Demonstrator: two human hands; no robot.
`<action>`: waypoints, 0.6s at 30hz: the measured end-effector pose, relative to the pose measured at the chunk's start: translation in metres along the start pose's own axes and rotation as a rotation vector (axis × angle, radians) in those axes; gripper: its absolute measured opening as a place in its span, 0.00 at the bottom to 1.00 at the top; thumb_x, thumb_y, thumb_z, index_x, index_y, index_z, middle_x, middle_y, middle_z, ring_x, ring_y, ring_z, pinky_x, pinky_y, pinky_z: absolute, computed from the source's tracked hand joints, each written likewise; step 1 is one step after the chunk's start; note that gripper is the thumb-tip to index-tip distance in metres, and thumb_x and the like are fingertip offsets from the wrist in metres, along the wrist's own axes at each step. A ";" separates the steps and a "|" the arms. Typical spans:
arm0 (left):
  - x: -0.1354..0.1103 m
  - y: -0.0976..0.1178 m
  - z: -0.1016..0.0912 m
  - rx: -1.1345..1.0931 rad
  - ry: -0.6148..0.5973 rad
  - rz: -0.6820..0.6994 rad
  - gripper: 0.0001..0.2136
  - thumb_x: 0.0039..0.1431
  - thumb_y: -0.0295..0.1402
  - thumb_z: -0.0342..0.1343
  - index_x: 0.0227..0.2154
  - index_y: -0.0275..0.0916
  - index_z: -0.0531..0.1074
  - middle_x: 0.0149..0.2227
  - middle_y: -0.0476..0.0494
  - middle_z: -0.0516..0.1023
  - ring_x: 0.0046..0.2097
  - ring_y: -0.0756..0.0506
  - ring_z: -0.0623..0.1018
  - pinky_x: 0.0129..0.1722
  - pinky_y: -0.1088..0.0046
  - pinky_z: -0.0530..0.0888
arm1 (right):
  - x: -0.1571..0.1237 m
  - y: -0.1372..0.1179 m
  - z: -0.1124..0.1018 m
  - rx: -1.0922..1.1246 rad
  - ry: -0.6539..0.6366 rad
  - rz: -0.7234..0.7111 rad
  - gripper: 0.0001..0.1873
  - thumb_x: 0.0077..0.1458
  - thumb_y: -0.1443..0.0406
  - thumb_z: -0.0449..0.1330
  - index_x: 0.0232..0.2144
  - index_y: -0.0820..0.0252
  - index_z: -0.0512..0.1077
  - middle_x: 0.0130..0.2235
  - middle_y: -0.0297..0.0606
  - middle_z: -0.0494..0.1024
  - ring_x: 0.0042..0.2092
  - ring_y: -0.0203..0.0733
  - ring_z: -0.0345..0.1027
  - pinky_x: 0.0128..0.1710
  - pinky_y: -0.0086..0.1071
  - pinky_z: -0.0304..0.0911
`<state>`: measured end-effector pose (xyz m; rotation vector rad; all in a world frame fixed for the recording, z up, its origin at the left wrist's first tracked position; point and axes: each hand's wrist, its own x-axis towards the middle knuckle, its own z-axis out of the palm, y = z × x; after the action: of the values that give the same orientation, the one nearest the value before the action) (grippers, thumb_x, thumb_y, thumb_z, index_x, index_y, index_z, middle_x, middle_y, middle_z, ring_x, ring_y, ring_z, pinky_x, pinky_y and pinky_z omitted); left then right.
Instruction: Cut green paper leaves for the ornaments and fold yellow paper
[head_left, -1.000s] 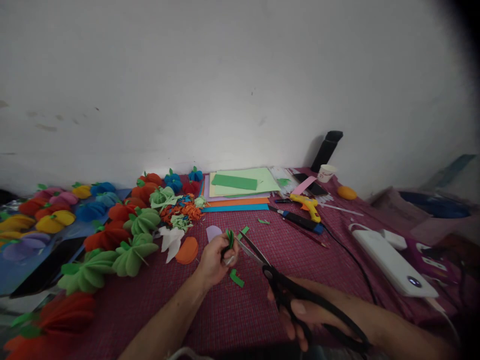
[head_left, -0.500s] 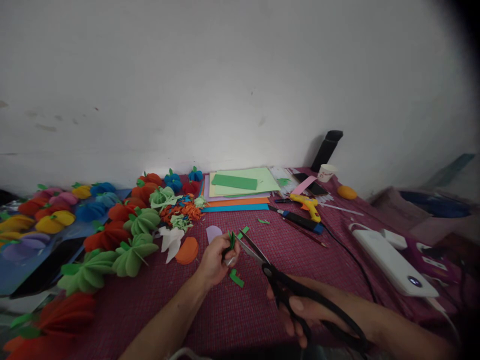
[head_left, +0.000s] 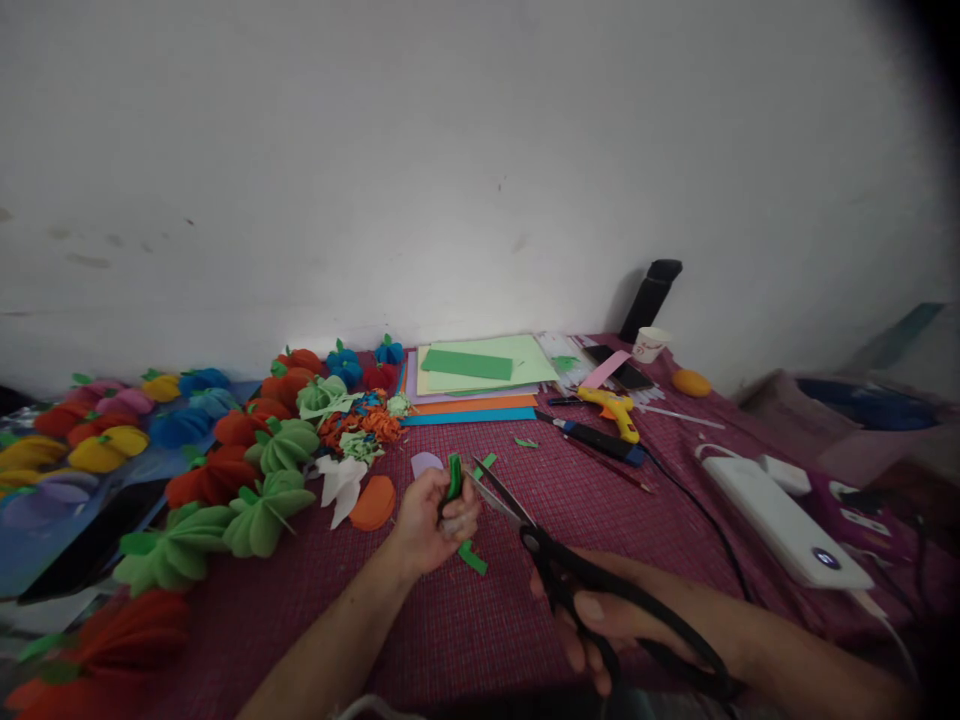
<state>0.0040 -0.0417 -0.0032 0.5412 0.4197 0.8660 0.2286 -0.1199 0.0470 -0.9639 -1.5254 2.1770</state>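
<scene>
Between the fingers of my left hand [head_left: 429, 520] a small piece of green paper [head_left: 454, 475] is pinched, its upper end sticking out. My right hand [head_left: 592, 620] grips black-handled scissors [head_left: 534, 540] by the loops. Their blades are apart, with the tips pointing at my left fingers and close to them. Green scraps [head_left: 472, 558] lie on the cloth just below my left hand, and another green strip [head_left: 486, 465] rests behind the blades. To the left of my left hand are an orange paper circle [head_left: 373, 503] and a purple piece [head_left: 426, 463], partly covered.
Rows of paper pumpkins [head_left: 259, 515] fill the left side, beside shredded paper [head_left: 367, 425]. Coloured sheets [head_left: 487, 365] are stacked by the wall. A yellow glue gun [head_left: 615, 408], a blue-black cutter [head_left: 600, 440], a paper cup [head_left: 649, 344] and a white power bank [head_left: 784, 525] are on the right.
My left hand has turned, so the green piece now stands more upright in its fingers. The scissors have stayed nearly in place with their blades apart.
</scene>
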 end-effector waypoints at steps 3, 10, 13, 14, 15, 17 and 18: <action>0.000 -0.001 0.000 0.015 0.014 -0.003 0.12 0.48 0.34 0.46 0.17 0.33 0.67 0.13 0.56 0.47 0.15 0.56 0.49 0.14 0.80 0.50 | 0.001 0.000 0.001 0.017 -0.007 0.002 0.25 0.52 0.51 0.54 0.45 0.63 0.61 0.31 0.38 0.71 0.28 0.33 0.66 0.29 0.28 0.61; 0.001 -0.002 -0.001 0.046 0.057 0.007 0.11 0.48 0.34 0.46 0.17 0.33 0.67 0.13 0.56 0.48 0.15 0.56 0.49 0.14 0.80 0.50 | 0.002 0.001 -0.001 0.002 -0.001 0.000 0.24 0.52 0.52 0.54 0.45 0.63 0.62 0.31 0.38 0.71 0.28 0.32 0.66 0.26 0.25 0.58; 0.001 -0.002 0.000 0.047 0.060 0.022 0.12 0.48 0.34 0.46 0.17 0.33 0.67 0.13 0.56 0.48 0.15 0.56 0.50 0.14 0.80 0.51 | 0.004 0.003 -0.002 0.000 -0.010 -0.004 0.24 0.53 0.51 0.53 0.46 0.63 0.61 0.32 0.38 0.71 0.27 0.32 0.66 0.26 0.25 0.58; 0.001 -0.002 0.001 0.050 0.059 0.025 0.12 0.48 0.34 0.46 0.17 0.33 0.68 0.13 0.56 0.48 0.15 0.56 0.50 0.14 0.80 0.51 | 0.004 0.003 -0.003 0.000 -0.010 -0.005 0.24 0.53 0.52 0.53 0.46 0.63 0.61 0.32 0.38 0.71 0.27 0.31 0.66 0.25 0.24 0.58; 0.001 -0.002 0.002 0.055 0.058 0.027 0.12 0.47 0.34 0.47 0.17 0.33 0.67 0.13 0.56 0.48 0.15 0.56 0.50 0.14 0.80 0.50 | 0.004 0.003 -0.003 -0.001 -0.009 -0.006 0.24 0.53 0.52 0.53 0.46 0.63 0.61 0.32 0.39 0.71 0.27 0.31 0.66 0.25 0.24 0.57; 0.000 -0.002 0.003 0.068 0.063 0.035 0.12 0.47 0.34 0.47 0.16 0.33 0.67 0.13 0.56 0.49 0.15 0.56 0.50 0.14 0.80 0.50 | 0.003 0.001 -0.002 0.002 -0.006 -0.005 0.25 0.53 0.52 0.53 0.46 0.64 0.61 0.32 0.39 0.71 0.27 0.31 0.66 0.25 0.24 0.57; 0.000 -0.002 0.004 0.074 0.072 0.040 0.12 0.47 0.34 0.47 0.16 0.33 0.67 0.13 0.56 0.49 0.15 0.56 0.50 0.14 0.80 0.51 | 0.003 0.000 -0.002 0.002 -0.007 -0.004 0.25 0.53 0.52 0.53 0.45 0.65 0.61 0.32 0.39 0.71 0.27 0.31 0.66 0.25 0.24 0.56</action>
<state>0.0077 -0.0440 -0.0012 0.5892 0.5091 0.9135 0.2278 -0.1173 0.0455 -0.9527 -1.5261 2.1807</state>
